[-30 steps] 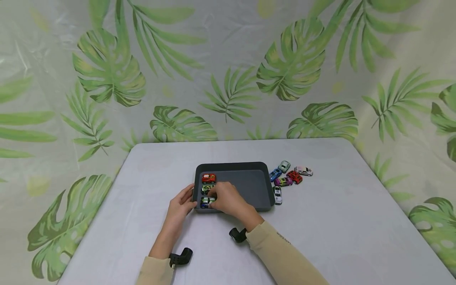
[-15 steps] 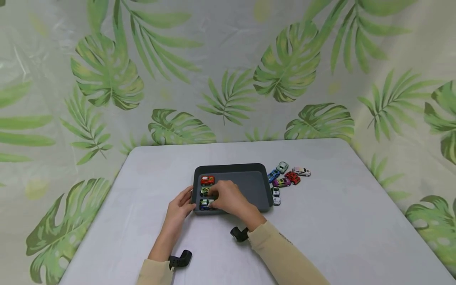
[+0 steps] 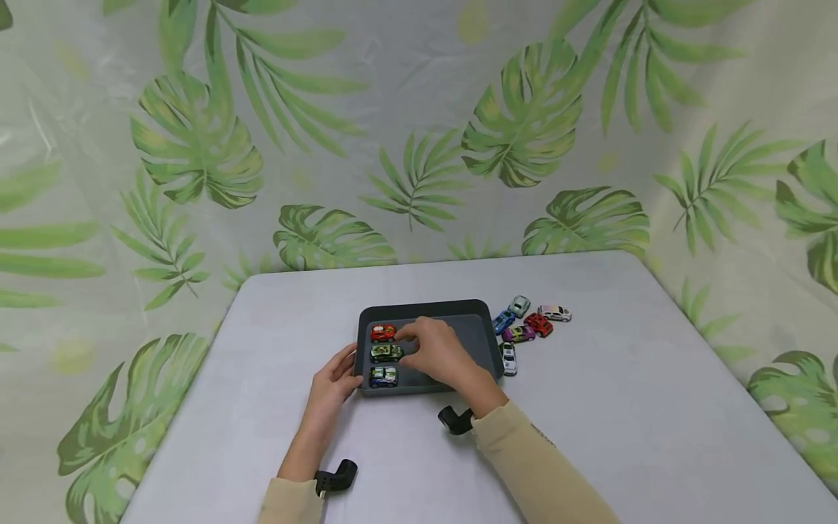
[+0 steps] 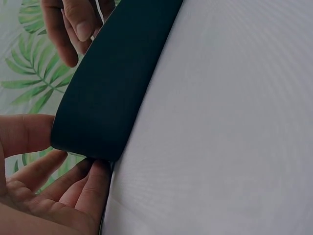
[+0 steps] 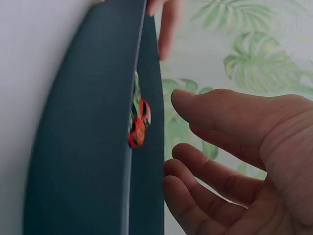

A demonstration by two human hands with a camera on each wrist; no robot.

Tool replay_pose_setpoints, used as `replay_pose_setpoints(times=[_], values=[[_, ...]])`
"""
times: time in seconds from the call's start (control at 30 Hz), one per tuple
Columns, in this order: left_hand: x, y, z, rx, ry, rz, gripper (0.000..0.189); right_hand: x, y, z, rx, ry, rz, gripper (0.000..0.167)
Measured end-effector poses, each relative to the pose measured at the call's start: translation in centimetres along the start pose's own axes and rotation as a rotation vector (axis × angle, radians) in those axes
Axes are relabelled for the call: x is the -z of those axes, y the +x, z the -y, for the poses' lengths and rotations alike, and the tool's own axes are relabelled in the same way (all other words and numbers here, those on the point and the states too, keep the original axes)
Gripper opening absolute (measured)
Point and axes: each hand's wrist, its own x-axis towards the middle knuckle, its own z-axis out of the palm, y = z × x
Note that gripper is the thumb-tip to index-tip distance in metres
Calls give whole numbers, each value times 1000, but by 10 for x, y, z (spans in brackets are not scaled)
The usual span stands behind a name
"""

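A dark grey tray [image 3: 452, 346] holds a column of toy cars at its left end: a red toy car [image 3: 382, 333] at the back, a green camouflage toy car [image 3: 386, 353] in the middle, a white, green and blue toy car [image 3: 383, 376] in front. My left hand [image 3: 332, 382] holds the tray's front left corner, thumb at the rim and fingers against the outer wall in the left wrist view. Just right of the green car, my right hand [image 3: 437, 353] hovers over the tray, thumb and index finger parted, nothing between them. In the right wrist view the tray wall hides most of the cars.
Right of the tray lie several more toy cars: white [image 3: 508, 359], purple [image 3: 519, 334], blue [image 3: 503, 322], pale green [image 3: 520, 306], red [image 3: 539, 324] and white-pink [image 3: 555, 313]. The white table [image 3: 589, 437] ends at a leaf-print curtain [image 3: 419, 145].
My right hand has let go of the green car and drawn back up and to the right, fingers spreading. The car now shows whole. My left hand stays at the tray's corner.
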Motion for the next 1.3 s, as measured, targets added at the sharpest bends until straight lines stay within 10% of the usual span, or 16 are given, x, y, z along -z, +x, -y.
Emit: replay_pose_setpoints(times=[1.3], values=[[-1,1,0,8,3,-27,63,93,-79,-90,-189,-70,-255,51]])
